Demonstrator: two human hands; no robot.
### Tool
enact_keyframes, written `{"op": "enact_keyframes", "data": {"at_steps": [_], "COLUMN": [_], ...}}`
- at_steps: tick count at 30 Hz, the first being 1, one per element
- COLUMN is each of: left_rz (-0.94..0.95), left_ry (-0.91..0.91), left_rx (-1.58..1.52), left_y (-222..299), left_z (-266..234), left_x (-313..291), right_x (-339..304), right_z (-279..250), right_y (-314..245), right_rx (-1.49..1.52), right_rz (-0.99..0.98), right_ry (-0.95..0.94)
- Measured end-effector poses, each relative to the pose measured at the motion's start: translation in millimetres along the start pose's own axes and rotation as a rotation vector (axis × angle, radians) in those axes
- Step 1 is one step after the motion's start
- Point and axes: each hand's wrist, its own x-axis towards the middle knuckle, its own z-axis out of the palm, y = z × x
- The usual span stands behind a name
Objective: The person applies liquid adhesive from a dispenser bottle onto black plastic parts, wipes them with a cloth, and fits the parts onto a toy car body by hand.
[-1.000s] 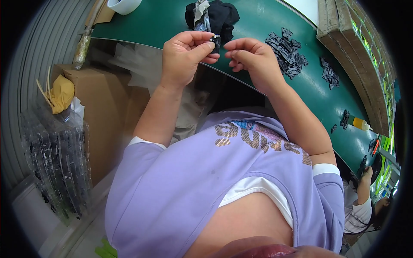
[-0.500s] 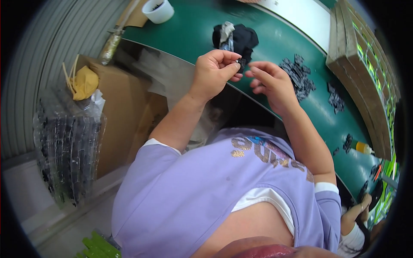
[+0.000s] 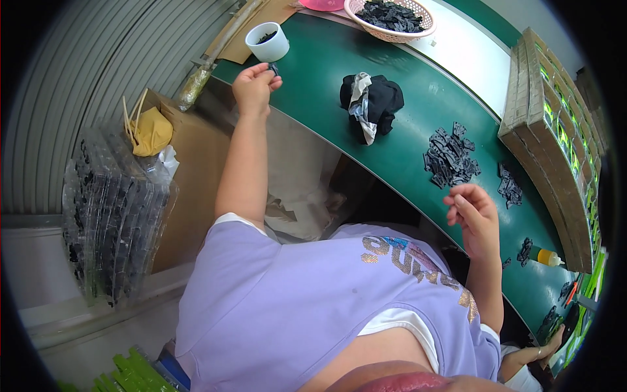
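My left hand [image 3: 253,90] is stretched out to the far left over the green table [image 3: 307,85]. Its fingers pinch a small black plastic piece [image 3: 273,68], just below a white cup [image 3: 277,47] that has black bits inside. On the right, my right hand [image 3: 475,219] hovers near the table's front edge, its fingers loosely bent and apart, with nothing seen in them. Beyond it lies a heap of flat black plastic pieces [image 3: 450,160], and a smaller heap [image 3: 509,185] is to its right. A bundled black cloth [image 3: 385,101] with a grey-white rag sits mid-table.
A pink basket [image 3: 428,26] of black pieces stands at the back. Stacked cardboard trays [image 3: 555,170] line the right, beside a yellow bottle [image 3: 547,257]. Another person's hand [image 3: 553,343] is at lower right. A carton [image 3: 196,144] and clear plastic packs [image 3: 117,215] stand at left.
My left hand has moved far left toward the white cup with the small black piece. My right hand has drawn back to the right, away from the left. The view has shifted too.
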Motion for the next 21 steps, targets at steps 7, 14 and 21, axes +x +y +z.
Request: {"op": "enact_keyframes", "data": {"at_steps": [7,14,21], "left_rz": [0.088,0.095,0.111], "left_ry": [0.092,0.104,0.160], "left_rx": [0.060,0.054,0.143], "left_y": [20.2,26.5,28.7], "left_z": [-3.5,-2.6,1.1], "left_x": [42.9,56.4,73.4], "right_x": [-26.1,-37.2,-40.1], "right_z": [-18.4,-23.7,-30.8], "right_y": [3.9,11.5,15.8], "right_rx": [0.027,0.019,0.012], "right_rz": [-0.019,-0.004,0.000], "right_ry": [0.099,0.129,0.138]}}
